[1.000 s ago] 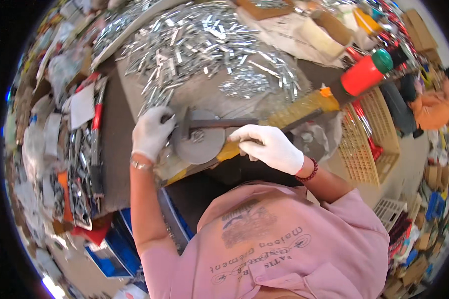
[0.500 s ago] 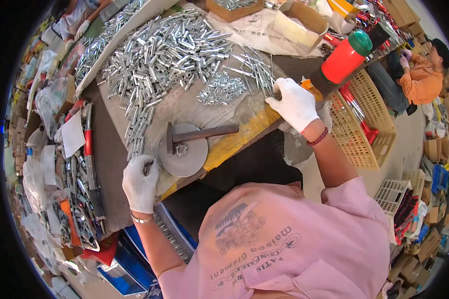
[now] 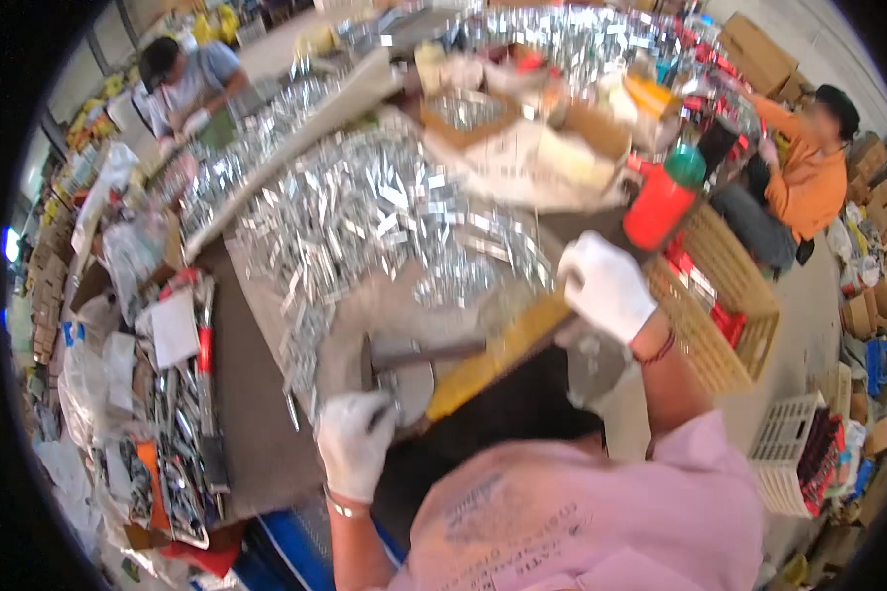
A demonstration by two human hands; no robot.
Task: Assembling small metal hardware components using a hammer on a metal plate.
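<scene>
A hammer [image 3: 434, 354] lay across a round grey plate [image 3: 417, 391] near the front edge of a worktable [image 3: 251, 424], its handle pointing right. Just beside the plate, a worker's white-gloved left hand [image 3: 357, 445] was curled, its fingers drawn in toward the thumb; the gloved right hand [image 3: 609, 293], also loosely curled, hung by the yellow-covered edge [image 3: 503, 345], near some thin metal rods [image 3: 517, 246]. (Blur made it impossible to tell whether either hand held anything.) Beyond the hammer spread a broad heap of silvery metal pieces [image 3: 350, 222], with a smaller pile [image 3: 453, 284] to its right. A red bottle [image 3: 660, 209] with a green cap stood farther right, near a yellow crate [image 3: 764, 345] containing red-ended tools [image 3: 724, 325]. Two co-workers, one in orange [image 3: 810, 192], one in grey [image 3: 207, 79], were in the background.
</scene>
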